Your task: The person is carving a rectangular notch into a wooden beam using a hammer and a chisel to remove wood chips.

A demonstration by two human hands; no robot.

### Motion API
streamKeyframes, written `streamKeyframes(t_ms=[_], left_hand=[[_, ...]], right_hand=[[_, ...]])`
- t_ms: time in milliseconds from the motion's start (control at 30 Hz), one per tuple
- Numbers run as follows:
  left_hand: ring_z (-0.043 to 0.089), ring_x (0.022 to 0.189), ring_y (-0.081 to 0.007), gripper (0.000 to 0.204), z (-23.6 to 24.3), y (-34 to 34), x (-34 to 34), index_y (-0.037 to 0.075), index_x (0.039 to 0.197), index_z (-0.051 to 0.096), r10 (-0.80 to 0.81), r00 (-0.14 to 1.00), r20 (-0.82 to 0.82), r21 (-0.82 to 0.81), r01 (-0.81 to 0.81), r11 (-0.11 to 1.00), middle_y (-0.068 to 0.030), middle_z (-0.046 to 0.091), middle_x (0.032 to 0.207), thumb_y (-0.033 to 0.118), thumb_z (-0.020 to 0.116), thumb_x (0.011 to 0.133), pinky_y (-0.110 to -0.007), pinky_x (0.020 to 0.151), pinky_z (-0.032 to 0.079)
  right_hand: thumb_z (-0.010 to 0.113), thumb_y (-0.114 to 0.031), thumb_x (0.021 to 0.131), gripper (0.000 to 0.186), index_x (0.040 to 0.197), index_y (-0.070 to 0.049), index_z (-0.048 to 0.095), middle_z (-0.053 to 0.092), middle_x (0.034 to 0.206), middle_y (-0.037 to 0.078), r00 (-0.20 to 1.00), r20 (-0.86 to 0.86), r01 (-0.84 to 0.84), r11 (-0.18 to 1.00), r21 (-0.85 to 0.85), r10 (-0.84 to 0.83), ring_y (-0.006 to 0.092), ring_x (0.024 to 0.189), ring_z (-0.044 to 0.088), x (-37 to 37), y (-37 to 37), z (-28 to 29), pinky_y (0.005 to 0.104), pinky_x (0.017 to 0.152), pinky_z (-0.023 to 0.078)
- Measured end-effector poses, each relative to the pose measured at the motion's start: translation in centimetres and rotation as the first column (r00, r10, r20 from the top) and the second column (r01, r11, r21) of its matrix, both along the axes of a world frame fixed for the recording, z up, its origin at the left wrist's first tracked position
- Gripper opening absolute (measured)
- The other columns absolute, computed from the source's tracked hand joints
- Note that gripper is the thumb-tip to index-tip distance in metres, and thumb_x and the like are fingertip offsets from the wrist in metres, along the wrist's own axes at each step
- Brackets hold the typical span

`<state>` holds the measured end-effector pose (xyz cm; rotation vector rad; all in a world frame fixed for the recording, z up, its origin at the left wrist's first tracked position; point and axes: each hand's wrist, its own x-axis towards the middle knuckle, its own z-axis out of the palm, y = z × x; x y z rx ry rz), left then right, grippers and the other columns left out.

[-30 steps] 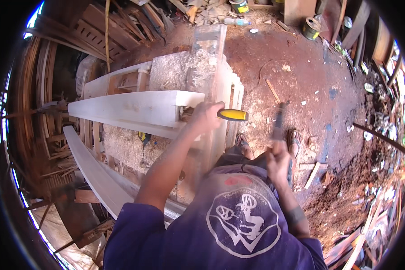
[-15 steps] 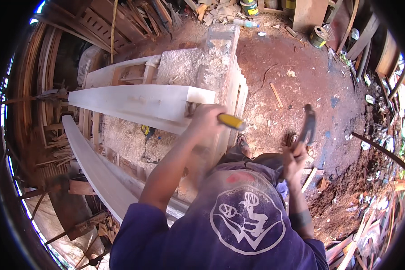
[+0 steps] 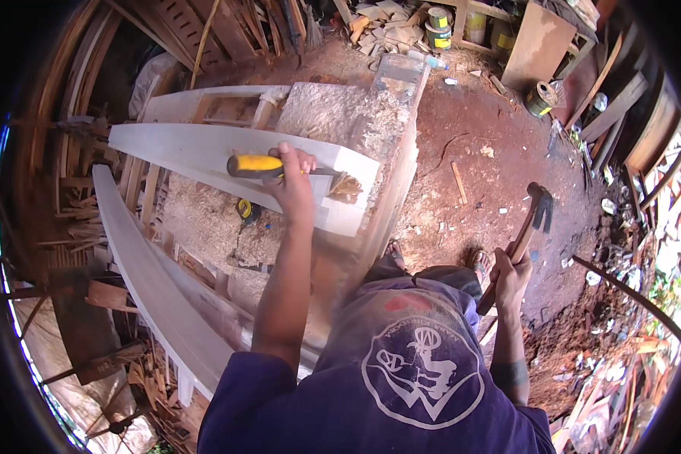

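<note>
Yellow-and-black-handled, this metal chisel should be stiff, light, best held by its grip, and I've got it clasped in the left hand over the hollowed end of the pale timber beam, right hand wrapped around a wooden-handled claw hammer.

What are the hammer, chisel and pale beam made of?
Hammer: dark, dull claw head, probably steel; brown handle, apparently wood. Chisel: smooth yellow-and-black handle, likely plastic; dark blade, probably metal. Beam: likely wood, given its rough brown hollow; smooth pale face, perhaps coated.
</note>
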<state>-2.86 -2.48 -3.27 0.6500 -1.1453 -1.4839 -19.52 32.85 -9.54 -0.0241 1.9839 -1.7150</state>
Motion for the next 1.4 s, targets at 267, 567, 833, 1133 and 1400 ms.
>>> streamKeyframes(t_ms=[267, 567, 833, 1133, 1400], left_hand=[[0.044, 0.068, -0.0116, 0.031, -3.8, 3.5, 0.0, 0.009, 0.084, 0.04, 0.261, 0.958, 0.116, -0.046, -0.257, 0.965, -0.0001, 0.043, 0.069, 0.026, 0.053, 0.106, -0.03, 0.07, 0.041], [0.039, 0.064, -0.0104, 0.033, -5.3, 3.7, 0.2, 0.011, 0.086, 0.041, 0.549, 0.786, -0.285, 0.372, -0.437, 0.819, 0.0016, 0.042, 0.068, 0.032, 0.06, 0.103, -0.028, 0.066, 0.038], [0.048, 0.055, -0.0127, 0.034, -4.3, 2.0, -3.6, 0.004, 0.074, 0.057, 0.438, 0.784, 0.439, -0.124, -0.43, 0.894, -0.0026, 0.056, 0.064, 0.025, 0.066, 0.098, -0.032, 0.05, 0.036], [0.04, 0.042, -0.0108, 0.039, -2.1, -4.7, -6.7, 0.014, 0.067, 0.046, -0.158, 0.875, 0.458, 0.275, 0.029, 0.961, 0.0046, 0.042, 0.051, 0.025, 0.076, 0.088, -0.029, 0.043, 0.034], [0.048, 0.065, -0.0103, 0.033, -3.2, 1.4, 0.6, 0.008, 0.077, 0.046, 0.305, 0.952, 0.011, 0.071, -0.305, 0.95, -0.0015, 0.05, 0.068, 0.025, 0.061, 0.101, -0.027, 0.061, 0.038]], right_hand=[[0.067, -0.007, 0.09, 0.016, 0.085, -0.009, 0.052, 0.048, 0.056, -0.002, 0.987, -0.089, -0.125, 0.99, 0.063, 0.13, 0.0076, 0.041, 0.045, -3.2, 0.8, 1.5, 0.0246, 0.038, 0.035], [0.065, -0.01, 0.088, 0.016, 0.081, -0.007, 0.051, 0.048, 0.057, -0.002, 0.944, -0.127, -0.289, 0.948, 0.131, 0.305, 0.0072, 0.045, 0.047, -6.8, -0.3, 5.0, 0.0262, 0.041, 0.035], [0.066, -0.011, 0.086, 0.017, 0.078, -0.005, 0.052, 0.048, 0.057, -0.002, 0.909, -0.116, -0.373, 0.905, 0.206, 0.401, 0.0072, 0.046, 0.046, -8.1, -1.0, 6.1, 0.0281, 0.042, 0.035], [0.067, -0.009, 0.085, 0.017, 0.079, -0.007, 0.051, 0.043, 0.061, -0.004, 0.874, -0.31, -0.303, 0.919, 0.251, 0.373, 0.0065, 0.053, 0.039, -8.5, 1.3, 6.4, 0.0289, 0.048, 0.03], [0.068, -0.012, 0.088, 0.016, 0.083, -0.008, 0.053, 0.047, 0.058, -0.003, 0.964, -0.152, -0.196, 0.968, 0.158, 0.22, 0.0065, 0.044, 0.044, -8.9, 3.2, 5.1, 0.0244, 0.04, 0.032]])
